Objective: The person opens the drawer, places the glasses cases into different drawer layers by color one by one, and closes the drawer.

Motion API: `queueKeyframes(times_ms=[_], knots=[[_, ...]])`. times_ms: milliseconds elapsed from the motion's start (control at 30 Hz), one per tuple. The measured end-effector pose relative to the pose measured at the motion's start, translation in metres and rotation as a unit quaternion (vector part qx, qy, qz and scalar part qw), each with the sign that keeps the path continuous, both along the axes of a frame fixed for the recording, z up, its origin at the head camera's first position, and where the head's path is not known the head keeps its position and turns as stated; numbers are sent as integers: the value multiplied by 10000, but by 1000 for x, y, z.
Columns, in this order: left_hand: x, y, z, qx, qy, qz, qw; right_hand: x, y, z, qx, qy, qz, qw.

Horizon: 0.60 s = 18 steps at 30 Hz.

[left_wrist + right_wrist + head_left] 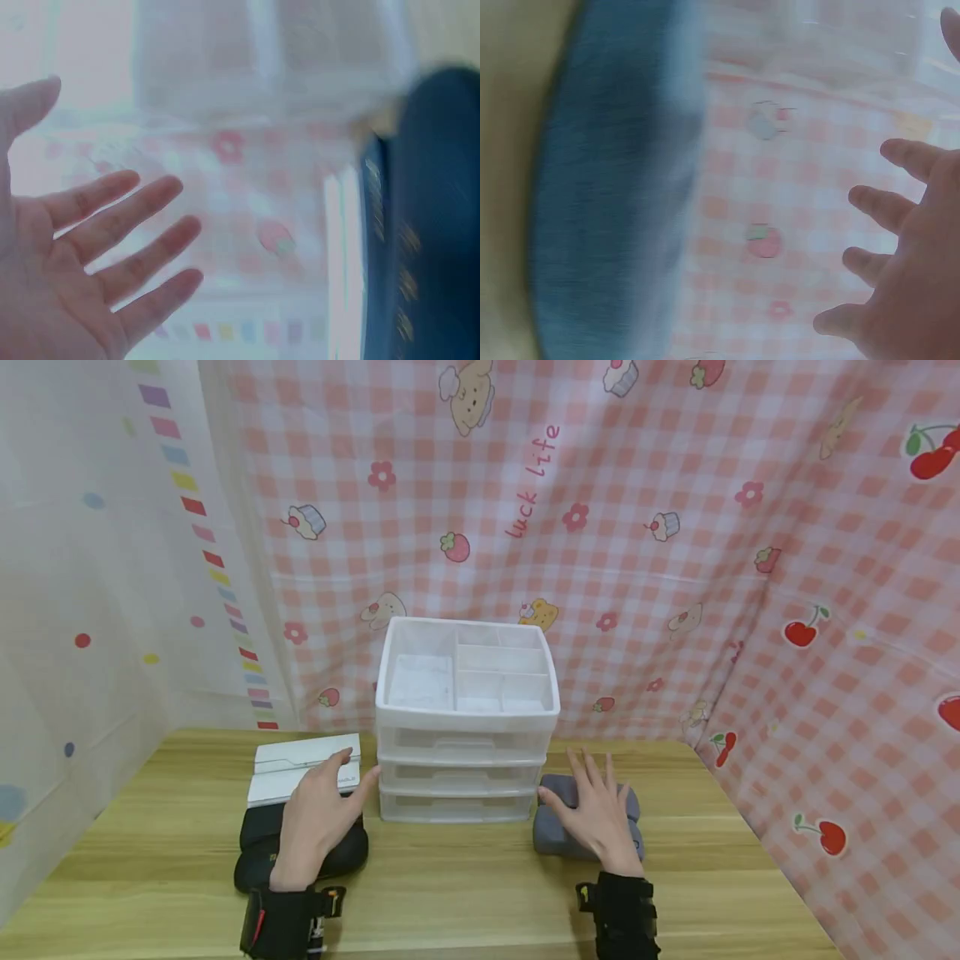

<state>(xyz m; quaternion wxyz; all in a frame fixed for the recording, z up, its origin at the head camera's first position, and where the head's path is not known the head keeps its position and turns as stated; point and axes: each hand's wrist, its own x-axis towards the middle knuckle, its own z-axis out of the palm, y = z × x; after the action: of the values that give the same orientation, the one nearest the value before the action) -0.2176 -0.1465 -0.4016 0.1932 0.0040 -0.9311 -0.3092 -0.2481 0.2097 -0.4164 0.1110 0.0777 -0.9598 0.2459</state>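
Left hand and right hand are reaching out, fingers spread. White three-drawer unit with compartmented top is standing between them.

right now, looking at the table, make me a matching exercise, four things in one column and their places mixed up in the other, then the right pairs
Things
1. drawer unit
2. black cases
3. grey cases
4. flat white item

Places
A. left side, farther back
B. right side, partly hidden by the right hand in the head view
C. middle, with an open, divided top
D. left side, nearer the front

Pairs: 1-C, 2-D, 3-B, 4-A
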Motion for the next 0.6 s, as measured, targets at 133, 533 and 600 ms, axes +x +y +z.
queueKeyframes(times_ms=[133,533,600], knots=[[2,14,8,826,616,-10,9947,6,-2,18,-287,388,5,9988],[-3,64,11,4314,-722,-1201,8912,-16,-25,98,-757,1088,-89,9911],[-4,73,8,4753,-880,-1511,8623,-25,-28,109,-493,1016,-89,9936]])
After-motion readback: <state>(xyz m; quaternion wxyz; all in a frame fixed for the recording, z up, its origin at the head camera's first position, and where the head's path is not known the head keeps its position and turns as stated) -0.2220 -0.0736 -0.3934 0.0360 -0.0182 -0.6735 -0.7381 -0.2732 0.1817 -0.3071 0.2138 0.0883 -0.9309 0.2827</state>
